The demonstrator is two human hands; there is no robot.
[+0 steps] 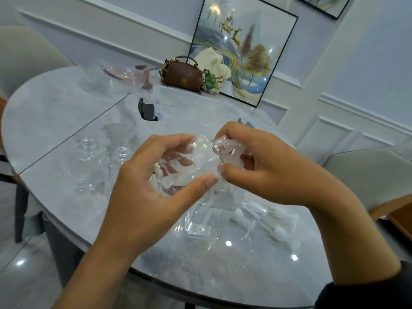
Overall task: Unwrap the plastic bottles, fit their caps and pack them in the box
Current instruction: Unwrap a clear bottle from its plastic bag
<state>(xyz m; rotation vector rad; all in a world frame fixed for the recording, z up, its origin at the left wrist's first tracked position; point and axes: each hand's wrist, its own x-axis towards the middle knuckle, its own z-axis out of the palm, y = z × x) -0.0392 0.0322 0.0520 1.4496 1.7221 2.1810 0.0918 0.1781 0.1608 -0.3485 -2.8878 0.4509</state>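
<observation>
Standing right beside this one: the left grip (pixel 142 175) is curled round a clear plastic bottle (pixel 178 172), tipped sideways and held up off the table (pixel 55 103). The right grip (pixel 267 166) is pinched shut on a white pump cap (pixel 227 150), right at the bottle's neck. I'd say it's the cap-fitting step, though with all that see-through plastic I can't tell whether the cap is seated.

What could go wrong, imo:
- The bottle looks thin-walled. Squeeze too hard with the left grip and the neck could go out of round, so the cap bites crooked.
- If the two grips aren't lined up, the cap could go on skewed.
- Loose plastic wrap (pixel 200 224) lies directly under both grips. Catch a bit of it in the cap and it won't close.
- Spare pump caps (pixel 267 217) lie below the right grip, and two uncapped bottles (pixel 88 144) stand out past the left grip. A careless forearm knocks either lot.

No box anywhere that I can see.
</observation>
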